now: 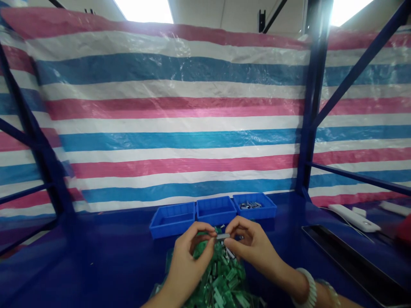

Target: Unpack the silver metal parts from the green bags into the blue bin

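small metal piece pinched between both hands over a pile of green parts

a small grey metal piece (223,235) was held level between the two hands, just above a heap of green parts (224,282) that was piled in a clear bag on the blue table (105,256). the left hand (189,256) was curled, with its thumb and forefinger pressed onto the left end of the piece. the right hand (248,244) was pinched onto the right end the same way, so the grip on both sides was closed on that one little piece. a white beaded bracelet (310,286) was worn on the right wrist.

just behind the hands, three blue bins (213,211) were lined up side by side, touching each other. a few small grey metal bits (250,205) were seen in the right bin; nothing could be made out in the other two.

off to the right, a dark flat tray (349,261) was laid along the table edge, and a white device (351,217) with a thin cable was left beyond it. the whole back of the table was closed off by a striped tarp (180,111) in pink, white and blue, hung on a dark blue metal frame (310,111).
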### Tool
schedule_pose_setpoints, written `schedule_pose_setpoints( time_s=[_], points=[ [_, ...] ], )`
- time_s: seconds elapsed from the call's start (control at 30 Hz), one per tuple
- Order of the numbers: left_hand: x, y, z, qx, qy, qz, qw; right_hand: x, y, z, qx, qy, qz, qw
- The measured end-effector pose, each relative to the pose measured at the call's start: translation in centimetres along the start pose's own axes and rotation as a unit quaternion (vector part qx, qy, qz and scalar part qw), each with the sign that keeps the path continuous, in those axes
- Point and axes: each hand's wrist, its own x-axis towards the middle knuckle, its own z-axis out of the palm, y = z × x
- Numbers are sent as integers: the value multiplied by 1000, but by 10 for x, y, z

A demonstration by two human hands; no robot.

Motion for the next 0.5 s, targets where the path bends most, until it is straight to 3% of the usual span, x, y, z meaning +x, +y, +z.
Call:
schedule_pose_setpoints(
  time_s=[0.17, 0.33, 0.5],
  points=[
    [4, -3, -1, -64, -27, -91, 993, -2, -2, 0, -34, 12, -85, 996],
    [2, -12, -1, -158, -101, -120, 975, -3, -6, -3, -81, 2, -155, 985],
    [3, -23, 0, -279, -164, -137, 936, 1, -8, -7, -166, 4, -246, 955]
  ],
)
